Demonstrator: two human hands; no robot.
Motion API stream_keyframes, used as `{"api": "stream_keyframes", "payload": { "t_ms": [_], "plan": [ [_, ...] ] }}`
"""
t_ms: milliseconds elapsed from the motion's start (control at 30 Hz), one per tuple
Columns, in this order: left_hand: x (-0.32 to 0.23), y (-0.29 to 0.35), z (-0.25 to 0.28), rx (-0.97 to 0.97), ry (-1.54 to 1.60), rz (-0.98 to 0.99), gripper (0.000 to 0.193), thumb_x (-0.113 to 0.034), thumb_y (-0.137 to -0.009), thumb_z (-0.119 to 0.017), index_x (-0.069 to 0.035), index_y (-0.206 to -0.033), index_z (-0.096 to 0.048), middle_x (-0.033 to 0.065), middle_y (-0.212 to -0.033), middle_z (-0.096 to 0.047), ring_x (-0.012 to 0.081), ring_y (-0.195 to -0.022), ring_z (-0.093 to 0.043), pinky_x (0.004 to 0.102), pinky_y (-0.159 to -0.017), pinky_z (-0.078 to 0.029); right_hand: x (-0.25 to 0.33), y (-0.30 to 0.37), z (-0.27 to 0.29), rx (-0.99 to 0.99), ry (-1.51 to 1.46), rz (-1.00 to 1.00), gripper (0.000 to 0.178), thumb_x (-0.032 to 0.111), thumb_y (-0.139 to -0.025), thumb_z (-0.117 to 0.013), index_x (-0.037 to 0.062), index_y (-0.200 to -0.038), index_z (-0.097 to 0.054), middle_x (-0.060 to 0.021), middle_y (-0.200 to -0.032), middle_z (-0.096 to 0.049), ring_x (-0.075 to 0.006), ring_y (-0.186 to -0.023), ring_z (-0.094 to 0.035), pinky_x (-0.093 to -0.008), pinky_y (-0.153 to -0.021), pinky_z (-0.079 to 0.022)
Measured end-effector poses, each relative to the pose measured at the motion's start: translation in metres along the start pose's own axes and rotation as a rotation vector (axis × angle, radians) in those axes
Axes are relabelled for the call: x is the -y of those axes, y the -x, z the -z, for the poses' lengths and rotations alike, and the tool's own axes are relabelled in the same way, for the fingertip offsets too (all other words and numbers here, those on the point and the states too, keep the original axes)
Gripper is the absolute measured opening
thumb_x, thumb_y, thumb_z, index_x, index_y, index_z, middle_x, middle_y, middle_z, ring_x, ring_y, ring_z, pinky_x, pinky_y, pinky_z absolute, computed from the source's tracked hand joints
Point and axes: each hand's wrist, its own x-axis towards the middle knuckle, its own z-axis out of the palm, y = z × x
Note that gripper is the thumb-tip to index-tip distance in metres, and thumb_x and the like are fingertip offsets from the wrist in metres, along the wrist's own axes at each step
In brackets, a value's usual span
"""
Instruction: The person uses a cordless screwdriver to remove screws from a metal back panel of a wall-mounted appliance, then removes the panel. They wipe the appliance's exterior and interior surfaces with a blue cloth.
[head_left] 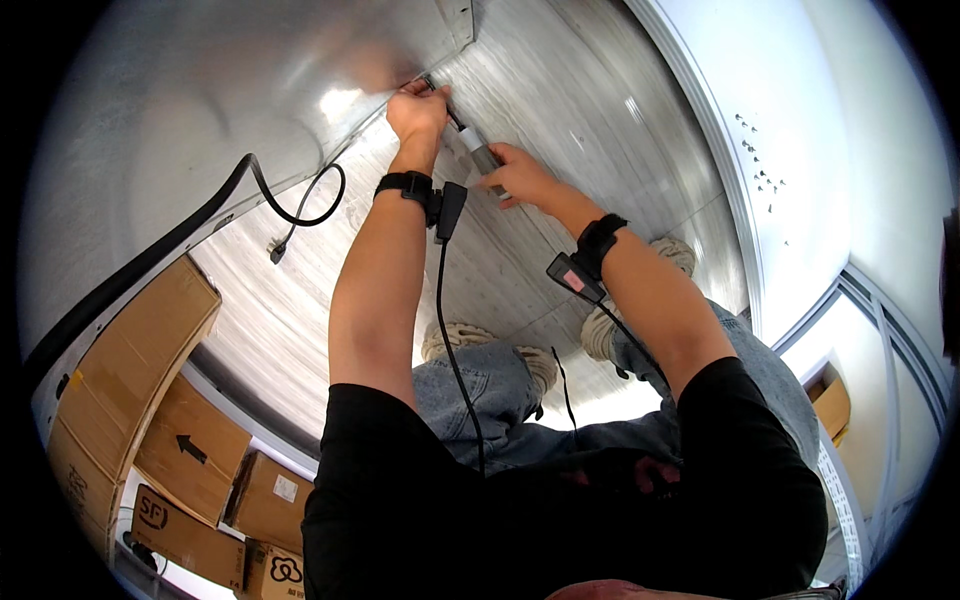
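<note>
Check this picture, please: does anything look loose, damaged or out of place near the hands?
Yes. A black cable hangs in a loop from the metal panel, its plug end dangling unattached, left of the left hand.

A slim hand tool (478, 150) with a grey handle, a pale collar and a thin dark shaft lies slanted across the ribbed metal floor, its tip pointing up-left into the seam where the floor meets the shiny curved metal panel

Glossy brushed metal panel (230, 90), ribbed metal floor (600, 130), matt cardboard boxes (150, 370)
</note>
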Motion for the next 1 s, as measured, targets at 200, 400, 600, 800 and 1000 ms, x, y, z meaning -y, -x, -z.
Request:
{"api": "stream_keyframes", "payload": {
  "t_ms": [200, 400, 600, 800, 1000],
  "plan": [
    [-0.004, 0.002, 0.0, 0.029, 0.036, 0.034, 0.026, -0.003, -0.076, -0.074, 0.006, -0.097, -0.062, 0.0083, -0.075, -0.065, 0.013, -0.056, -0.06, 0.025, -0.045, -0.049, -0.015, -0.009, 0.007, -0.129, 0.369, 0.214, 0.062, 0.018, -0.075, -0.075, -0.0012, -0.128, -0.048, -0.0176, -0.116, -0.058, -0.0271, -0.101, -0.061, -0.0359, -0.07, -0.054],
    [-0.01, 0.006, 0.003, 0.041, 0.002, 0.017, 0.032, -0.005, -0.076, -0.075, 0.008, -0.101, -0.059, 0.0104, -0.079, -0.065, 0.0146, -0.059, -0.062, 0.0262, -0.046, -0.051, -0.002, -0.001, 0.007, -0.019, 0.126, 0.025, 0.059, 0.014, -0.076, -0.075, -0.0029, -0.125, -0.048, -0.0166, -0.105, -0.061, -0.024, -0.088, -0.065, -0.0353, -0.065, -0.055],
    [-0.002, 0.0, -0.002, 0.036, 0.011, -0.001, 0.046, -0.006, -0.075, -0.076, 0.011, -0.111, -0.053, 0.0112, -0.079, -0.065, 0.0151, -0.056, -0.061, 0.0261, -0.043, -0.049, -0.005, 0.001, 0.006, -0.085, 0.182, 0.113, 0.051, 0.016, -0.078, -0.074, -0.0033, -0.118, -0.05, -0.0132, -0.104, -0.059, -0.0212, -0.092, -0.062, -0.0346, -0.068, -0.057],
    [-0.004, 0.0, 0.002, 0.068, -0.051, -0.009, 0.036, -0.004, -0.076, -0.074, 0.01, -0.105, -0.058, 0.0107, -0.076, -0.065, 0.0138, -0.053, -0.059, 0.0261, -0.042, -0.047, -0.001, -0.002, 0.006, 0.017, 0.092, -0.032, 0.047, 0.011, -0.078, -0.073, -0.0029, -0.116, -0.049, -0.0122, -0.103, -0.057, -0.02, -0.092, -0.061, -0.0344, -0.067, -0.057],
    [-0.006, 0.002, 0.003, 0.068, -0.017, 0.015, 0.034, -0.004, -0.076, -0.073, 0.01, -0.104, -0.059, 0.0113, -0.076, -0.065, 0.014, -0.054, -0.059, 0.025, -0.045, -0.05, -0.012, -0.007, 0.01, 0.011, 0.154, 0.071, 0.055, 0.018, -0.079, -0.073, -0.0024, -0.121, -0.044, -0.0121, -0.104, -0.056, -0.02, -0.089, -0.062, -0.0368, -0.067, -0.057]
  ]
}}
